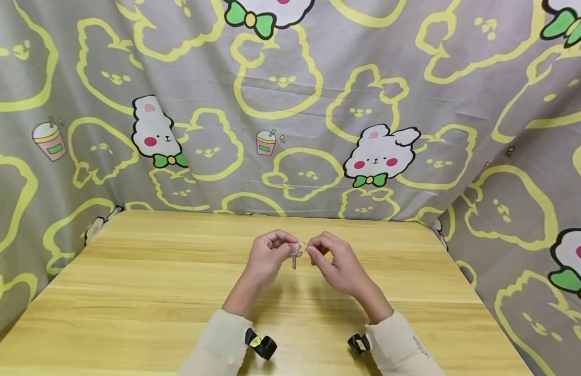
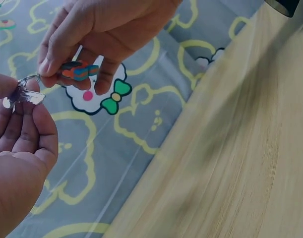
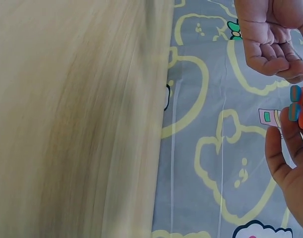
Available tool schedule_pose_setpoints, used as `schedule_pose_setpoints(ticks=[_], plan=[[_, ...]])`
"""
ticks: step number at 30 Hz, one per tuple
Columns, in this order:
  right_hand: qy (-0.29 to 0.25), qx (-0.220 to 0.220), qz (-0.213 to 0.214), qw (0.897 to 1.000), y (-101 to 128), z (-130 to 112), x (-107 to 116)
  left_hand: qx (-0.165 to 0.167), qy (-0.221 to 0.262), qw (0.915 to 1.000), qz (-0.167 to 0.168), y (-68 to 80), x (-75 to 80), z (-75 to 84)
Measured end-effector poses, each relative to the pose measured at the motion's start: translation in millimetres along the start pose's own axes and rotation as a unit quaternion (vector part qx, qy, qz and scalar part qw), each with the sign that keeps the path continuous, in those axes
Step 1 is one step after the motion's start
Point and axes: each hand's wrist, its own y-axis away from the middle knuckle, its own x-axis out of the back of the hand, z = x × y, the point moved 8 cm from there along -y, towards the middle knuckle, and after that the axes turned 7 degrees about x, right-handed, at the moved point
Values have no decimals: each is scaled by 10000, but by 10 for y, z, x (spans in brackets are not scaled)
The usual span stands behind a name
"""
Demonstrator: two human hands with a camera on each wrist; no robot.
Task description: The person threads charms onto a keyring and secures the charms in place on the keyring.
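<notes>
**Two hands on a key ring above the surface**

Head view: left hand (image 1: 267,256) and right hand (image 1: 335,261) meet over the middle of the wooden surface (image 1: 130,292), both lifted clear of it. Between them, a thin metal key ring (image 1: 301,245), pinched by curled fingers from both sides. A small key (image 1: 294,259) hangs below the ring, on the left hand's side. Cartoon-rabbit cloth (image 1: 290,104) hangs behind the surface and along its sides. Cream sleeves and black wrist straps at the lower edge.

Left wrist view: left hand (image 2: 20,163) low at the frame's left, its thumb pressing the silvery key (image 2: 25,96) against the fingers. Right hand (image 2: 94,34) above, fingers (image 2: 54,54) curled round a small orange-and-blue charm (image 2: 79,70) just right of the ring (image 2: 30,78). The ring is mostly covered; whether the charm hangs from it cannot be told.

Right wrist view: left hand (image 3: 275,37) at top right, fingers curled, what they hold hidden. Right hand (image 3: 290,173) cut by the frame edge; only a sliver of the charm (image 3: 297,106) shows. Ring and key not visible.

Handling, as judged: ring light, stiff, springy, smooth and apt to slip; best pinched by fingertips at the wire's edge. Key rigid, easiest held flat across its head.
</notes>
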Motion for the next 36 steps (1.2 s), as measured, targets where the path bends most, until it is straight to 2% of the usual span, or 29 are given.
schedule_pose_setpoints(ticks=[4,11,16,20,24,27,31,36], plan=[[-9,-20,22,10000,4,-5,9,82,75,9999,-126,7,-22,-14],[28,-54,4,10000,11,-1,22,140,327,9978,-567,7,-71,-56],[12,-103,-34,9999,0,0,12,293,59,9968,-740,6,-58,-102],[131,-127,116,9998,-16,8,28,317,-463,9946,-876,15,-70,-111],[350,-195,371,9985,-23,20,63,-84,-1344,9881,-746,22,-111,-45],[460,-269,469,9975,-23,25,79,-595,-1997,9769,-478,31,-150,49],[479,-354,505,9969,-17,27,92,-1193,-2518,9603,-149,61,-176,163],[421,-382,488,9972,-10,44,99,-1520,-2867,9459,49,90,-162,232]])
